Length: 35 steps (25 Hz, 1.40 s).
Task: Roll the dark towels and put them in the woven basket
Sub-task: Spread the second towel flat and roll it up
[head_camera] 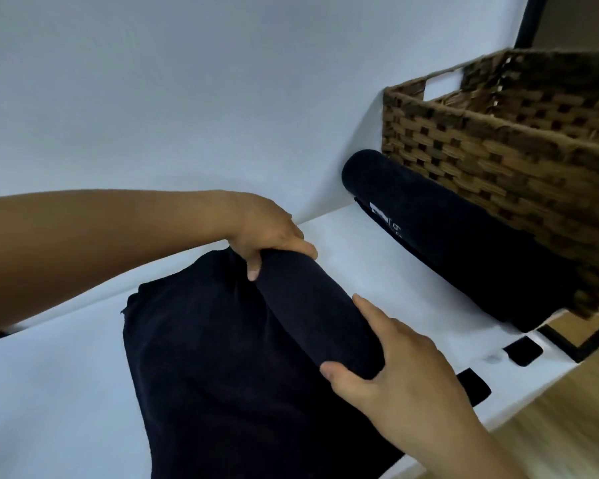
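Head view, left hand (270,233), right hand (398,371), fingers gripping half-rolled soft dark towel (222,375), woven basket (481,157)

No text is readable; the white tag (377,208) on the rolled towel (464,243) is too blurred

A flat white desk (49,392) fills the lower part, with a plain white wall (153,81) behind it. Two small flat black squares (523,350) lie near the desk's right edge (one is partly hidden). Past that edge is a light brown wooden floor (550,426). A thin black bar (529,19) stands at the top right.
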Available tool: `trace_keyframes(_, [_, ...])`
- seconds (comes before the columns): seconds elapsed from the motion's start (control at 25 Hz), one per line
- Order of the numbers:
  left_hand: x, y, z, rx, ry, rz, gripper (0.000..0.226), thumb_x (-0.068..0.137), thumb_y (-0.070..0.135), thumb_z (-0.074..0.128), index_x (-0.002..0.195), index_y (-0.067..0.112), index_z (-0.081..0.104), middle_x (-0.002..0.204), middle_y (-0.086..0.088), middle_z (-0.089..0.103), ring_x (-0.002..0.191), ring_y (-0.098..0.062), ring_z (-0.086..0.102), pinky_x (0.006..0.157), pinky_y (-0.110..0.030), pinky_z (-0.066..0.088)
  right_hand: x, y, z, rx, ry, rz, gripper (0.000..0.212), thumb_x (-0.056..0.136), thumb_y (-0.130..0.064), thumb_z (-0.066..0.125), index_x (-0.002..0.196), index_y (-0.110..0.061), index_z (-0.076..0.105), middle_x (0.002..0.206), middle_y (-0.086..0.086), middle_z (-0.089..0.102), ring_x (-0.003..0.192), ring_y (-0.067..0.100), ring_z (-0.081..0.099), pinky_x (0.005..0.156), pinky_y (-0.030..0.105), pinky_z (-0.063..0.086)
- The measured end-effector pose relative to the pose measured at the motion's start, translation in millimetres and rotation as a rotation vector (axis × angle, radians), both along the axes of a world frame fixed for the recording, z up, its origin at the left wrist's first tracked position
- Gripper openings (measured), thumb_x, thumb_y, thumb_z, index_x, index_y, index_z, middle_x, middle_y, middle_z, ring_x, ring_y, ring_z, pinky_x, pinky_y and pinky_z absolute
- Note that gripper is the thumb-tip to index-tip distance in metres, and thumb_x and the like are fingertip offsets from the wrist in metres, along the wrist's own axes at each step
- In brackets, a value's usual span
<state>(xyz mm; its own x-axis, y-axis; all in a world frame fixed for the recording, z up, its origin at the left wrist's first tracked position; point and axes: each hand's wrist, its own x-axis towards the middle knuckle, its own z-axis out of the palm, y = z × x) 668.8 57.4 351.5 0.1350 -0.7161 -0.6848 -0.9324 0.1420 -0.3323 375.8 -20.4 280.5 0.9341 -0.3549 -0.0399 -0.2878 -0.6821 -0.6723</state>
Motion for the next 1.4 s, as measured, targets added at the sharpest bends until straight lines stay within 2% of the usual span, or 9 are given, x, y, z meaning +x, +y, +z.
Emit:
trace_keyframes(0.2, [7, -12, -13, -0.319, 0.119, 0.05, 0.08, 0.075, 0.032, 0.076, 0.137, 0.042, 0.028, 0.131, 0.009, 0.051, 0.119, -0.019, 0.049, 0.089, -0.044, 0.047, 8, -13, -9, -0.132, -0.088, -0.092, 0.08, 0.077, -0.067, 0.049, 0.147, -0.053, 0.012, 0.132, -0.028, 0.041, 0.114, 0.003, 0.041, 0.084, 0.024, 0.043])
trace_keyframes(0.32, [4, 18, -35, -0.654, 0.155, -0.037, 0.071, 0.073, 0.012, 0.068, 0.138, 0.024, 0.041, 0.13, -0.002, 0.055, 0.119, -0.027, 0.05, 0.1, -0.045, 0.043, 11, -4, -19, -0.397, -0.211, -0.117, 0.076, 0.071, -0.051, 0.069, 0.141, -0.045, 0.041, 0.125, -0.009, 0.057, 0.096, 0.023, 0.05, 0.066, 0.035, 0.049])
trace_keyframes(0.48, [-17, 71, -82, -1.066, 0.093, 0.071, 0.068, 0.072, -0.009, 0.061, 0.137, 0.007, 0.048, 0.145, -0.014, 0.047, 0.141, -0.037, 0.032, 0.117, -0.054, 0.019, 6, 34, -31, -0.648, -0.312, -0.114, 0.077, 0.058, -0.02, 0.086, 0.131, -0.027, 0.062, 0.129, 0.015, 0.06, 0.094, 0.043, 0.052, 0.078, 0.056, 0.042])
trace_keyframes(0.6, [-35, 100, -101, -1.179, 0.105, 0.19, 0.071, 0.081, -0.001, 0.07, 0.142, 0.008, 0.035, 0.154, -0.016, 0.032, 0.148, -0.037, 0.015, 0.118, -0.058, 0.017, 0, 48, -22, -0.661, -0.391, 0.013, 0.06, 0.066, -0.027, 0.082, 0.124, -0.024, 0.067, 0.132, 0.013, 0.061, 0.102, 0.041, 0.053, 0.084, 0.056, 0.039])
trace_keyframes(0.72, [-46, 140, -104, -1.211, 0.158, 0.252, 0.06, 0.091, 0.009, 0.056, 0.145, 0.009, 0.03, 0.158, -0.016, 0.024, 0.149, -0.034, 0.012, 0.12, -0.048, 0.021, -7, 47, -1, -0.407, -0.423, 0.138, 0.058, 0.076, -0.053, 0.06, 0.131, -0.035, 0.059, 0.132, -0.004, 0.058, 0.112, 0.024, 0.052, 0.086, 0.043, 0.05])
trace_keyframes(0.92, [-43, 156, -68, -1.115, 0.077, 0.202, 0.051, 0.1, 0.047, 0.039, 0.136, 0.011, 0.043, 0.144, -0.012, 0.047, 0.132, -0.034, 0.044, 0.104, -0.05, 0.042, -14, 46, 7, -0.147, -0.042, 0.209, 0.094, 0.085, -0.067, 0.049, 0.135, -0.055, -0.03, 0.159, -0.013, -0.006, 0.138, 0.012, 0.029, 0.105, 0.027, 0.038])
trace_keyframes(1.0, [-35, 129, -31, -0.936, 0.018, 0.126, 0.061, 0.091, 0.059, 0.047, 0.136, 0.018, 0.041, 0.131, -0.009, 0.054, 0.111, -0.031, 0.052, 0.093, -0.049, 0.046, -16, 45, 5, -0.164, -0.096, 0.234, 0.09, 0.088, -0.063, 0.048, 0.136, -0.056, -0.028, 0.159, -0.014, -0.004, 0.135, 0.013, 0.034, 0.104, 0.026, 0.038])
trace_keyframes(1.16, [-23, 62, -8, -0.379, -0.071, 0.23, 0.108, 0.061, 0.044, 0.086, 0.148, 0.039, 0.023, 0.16, 0.004, 0.017, 0.144, -0.021, 0.021, 0.118, -0.048, 0.017, -17, 29, -4, -0.091, -0.165, 0.232, 0.088, 0.086, -0.058, 0.055, 0.137, -0.063, -0.016, 0.158, -0.019, 0.007, 0.136, 0.008, 0.034, 0.108, 0.021, 0.034])
trace_keyframes(1.4, [-19, 4, -36, -0.677, 0.206, 0.237, 0.078, 0.063, 0.023, 0.082, 0.13, 0.038, 0.045, 0.125, 0.019, 0.049, 0.124, -0.009, 0.044, 0.116, -0.047, 0.021, -11, -26, -24, -0.092, -0.299, 0.07, 0.086, 0.078, -0.043, 0.069, 0.146, -0.056, 0.018, 0.151, -0.019, 0.029, 0.131, 0.008, 0.041, 0.106, 0.03, 0.044])
